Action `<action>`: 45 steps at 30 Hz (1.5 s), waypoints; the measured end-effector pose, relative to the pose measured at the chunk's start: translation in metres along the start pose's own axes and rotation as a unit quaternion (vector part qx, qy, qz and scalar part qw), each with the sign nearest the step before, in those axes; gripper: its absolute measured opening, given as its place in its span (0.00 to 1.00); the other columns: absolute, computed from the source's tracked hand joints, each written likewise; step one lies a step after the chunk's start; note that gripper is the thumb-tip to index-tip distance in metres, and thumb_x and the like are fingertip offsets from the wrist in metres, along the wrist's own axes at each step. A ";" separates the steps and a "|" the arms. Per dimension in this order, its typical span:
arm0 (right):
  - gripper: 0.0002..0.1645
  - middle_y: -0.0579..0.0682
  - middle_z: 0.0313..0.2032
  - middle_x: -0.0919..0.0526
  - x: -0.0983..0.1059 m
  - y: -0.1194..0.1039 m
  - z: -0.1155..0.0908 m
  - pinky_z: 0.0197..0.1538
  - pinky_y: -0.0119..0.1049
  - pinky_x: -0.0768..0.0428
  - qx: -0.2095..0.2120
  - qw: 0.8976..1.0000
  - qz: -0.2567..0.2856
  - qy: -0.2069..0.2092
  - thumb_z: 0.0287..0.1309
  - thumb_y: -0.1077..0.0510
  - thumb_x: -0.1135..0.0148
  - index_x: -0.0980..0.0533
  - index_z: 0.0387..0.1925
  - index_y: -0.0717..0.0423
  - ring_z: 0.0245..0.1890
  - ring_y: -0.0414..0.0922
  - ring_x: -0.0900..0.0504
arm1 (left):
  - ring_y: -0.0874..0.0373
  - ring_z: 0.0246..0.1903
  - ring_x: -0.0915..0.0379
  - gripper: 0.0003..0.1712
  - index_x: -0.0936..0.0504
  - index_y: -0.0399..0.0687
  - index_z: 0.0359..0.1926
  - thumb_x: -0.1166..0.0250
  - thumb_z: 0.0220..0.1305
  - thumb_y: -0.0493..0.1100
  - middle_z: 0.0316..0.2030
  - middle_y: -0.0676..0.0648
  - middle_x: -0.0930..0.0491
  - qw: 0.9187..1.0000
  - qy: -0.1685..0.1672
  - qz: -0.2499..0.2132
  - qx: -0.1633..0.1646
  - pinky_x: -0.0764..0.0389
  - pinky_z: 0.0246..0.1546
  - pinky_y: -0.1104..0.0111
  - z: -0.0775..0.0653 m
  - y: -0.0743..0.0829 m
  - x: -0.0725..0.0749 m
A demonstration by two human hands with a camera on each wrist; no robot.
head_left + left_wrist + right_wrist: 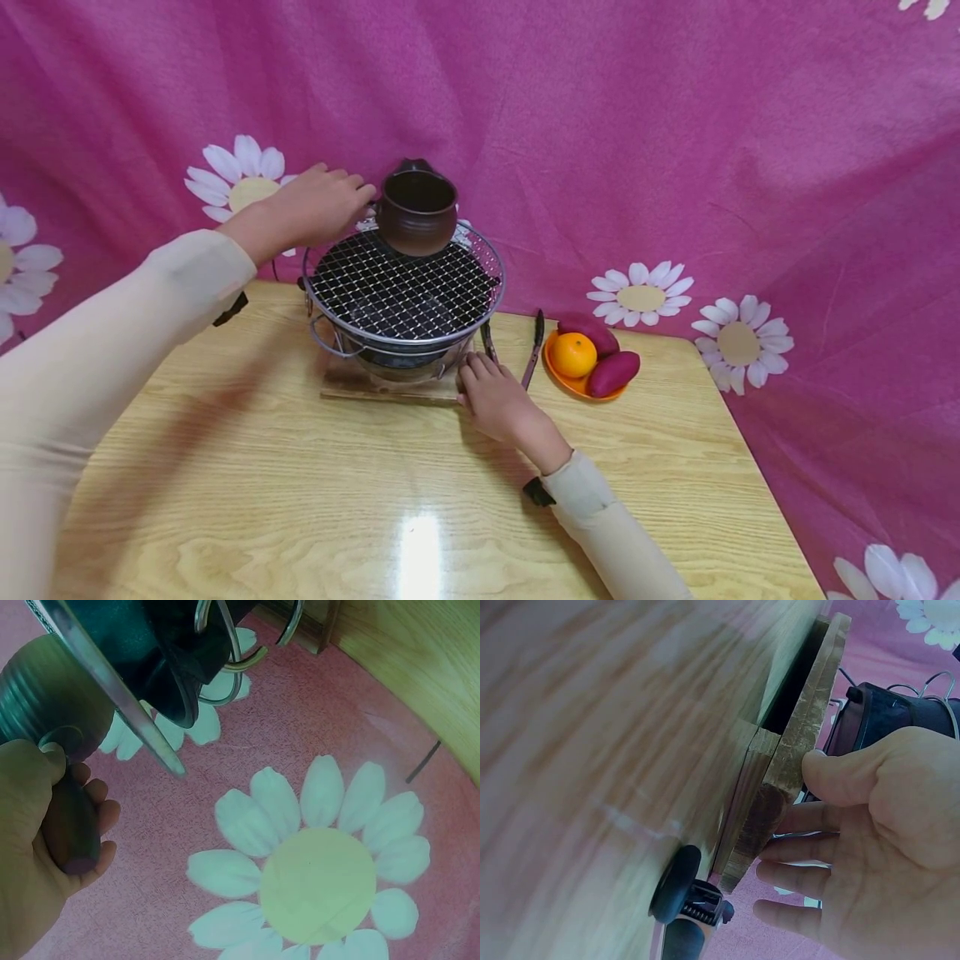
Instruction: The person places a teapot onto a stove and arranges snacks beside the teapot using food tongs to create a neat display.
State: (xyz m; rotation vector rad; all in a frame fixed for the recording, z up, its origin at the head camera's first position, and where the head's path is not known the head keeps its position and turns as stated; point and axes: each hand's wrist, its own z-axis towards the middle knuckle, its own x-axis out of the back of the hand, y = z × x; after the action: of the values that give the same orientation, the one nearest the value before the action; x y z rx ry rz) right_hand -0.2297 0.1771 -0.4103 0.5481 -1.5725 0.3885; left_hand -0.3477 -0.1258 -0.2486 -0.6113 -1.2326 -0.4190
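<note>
My left hand [326,202] grips the side handle [71,821] of a dark brown clay pot [417,221]. The pot's mouth shows in the head view, with its spout toward the cloth. It is over the back of a round wire grill mesh [405,287]; whether it touches the mesh I cannot tell. Beneath the mesh, a stove stands on a wooden board [390,388]. My right hand [495,396] is at the board's right end. In the right wrist view its thumb touches the board's edge, and the other fingers are spread and fairly straight.
Right of the grill lie two slim dark-tipped tools, one [534,350] fully visible, the other [488,340] partly behind my hand. An orange plate [592,395] holds an orange [573,355] and two purple sweet potatoes [615,373]. Pink flowered cloth [570,150] hangs behind the wooden table [315,483].
</note>
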 end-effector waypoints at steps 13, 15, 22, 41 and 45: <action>0.22 0.64 0.71 0.33 0.000 -0.001 0.000 0.72 0.55 0.31 -0.001 1.000 0.004 0.000 0.78 0.51 0.51 0.32 0.61 0.63 0.73 0.59 0.35 | 0.33 0.49 0.22 0.17 0.25 0.33 0.52 0.50 0.79 0.44 0.46 0.31 0.19 1.000 -0.002 -0.010 0.014 0.23 0.51 0.41 0.000 0.000 -0.001; 0.22 0.64 0.71 0.34 0.000 -0.001 0.000 0.73 0.55 0.32 -0.002 1.000 0.005 -0.004 0.78 0.52 0.52 0.32 0.62 0.63 0.73 0.59 0.35 | 0.33 0.49 0.21 0.17 0.25 0.33 0.51 0.49 0.79 0.45 0.45 0.31 0.19 1.000 -0.001 -0.010 0.016 0.23 0.51 0.41 0.000 0.000 -0.001; 0.24 0.64 0.72 0.34 0.002 -0.002 -0.001 0.73 0.55 0.33 -0.004 1.000 0.005 -0.010 0.78 0.51 0.52 0.33 0.65 0.63 0.74 0.59 0.36 | 0.33 0.50 0.21 0.18 0.24 0.34 0.51 0.50 0.80 0.46 0.46 0.31 0.19 1.000 -0.005 -0.008 0.024 0.24 0.53 0.41 0.000 0.002 0.001; 0.25 0.65 0.72 0.35 0.002 -0.001 -0.004 0.74 0.54 0.34 -0.002 1.000 0.006 -0.009 0.78 0.52 0.52 0.33 0.65 0.64 0.74 0.60 0.36 | 0.32 0.53 0.25 0.28 0.31 0.31 0.64 0.47 0.78 0.50 0.52 0.30 0.24 0.998 0.043 -0.035 0.030 0.25 0.56 0.40 -0.014 0.013 0.012; 0.23 0.65 0.72 0.34 0.002 -0.001 -0.005 0.74 0.55 0.33 -0.001 1.000 0.009 -0.006 0.78 0.51 0.51 0.33 0.63 0.63 0.74 0.60 0.36 | 0.33 0.55 0.27 0.29 0.32 0.31 0.66 0.46 0.78 0.50 0.54 0.30 0.26 0.995 0.080 -0.051 0.033 0.27 0.59 0.40 -0.020 0.019 0.018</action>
State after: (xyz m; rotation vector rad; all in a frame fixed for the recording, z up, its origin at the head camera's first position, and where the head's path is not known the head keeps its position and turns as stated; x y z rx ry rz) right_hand -0.2253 0.1787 -0.4083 0.5356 -1.5895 0.3985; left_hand -0.3162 -0.1240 -0.2390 -0.4511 -1.1225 -0.5022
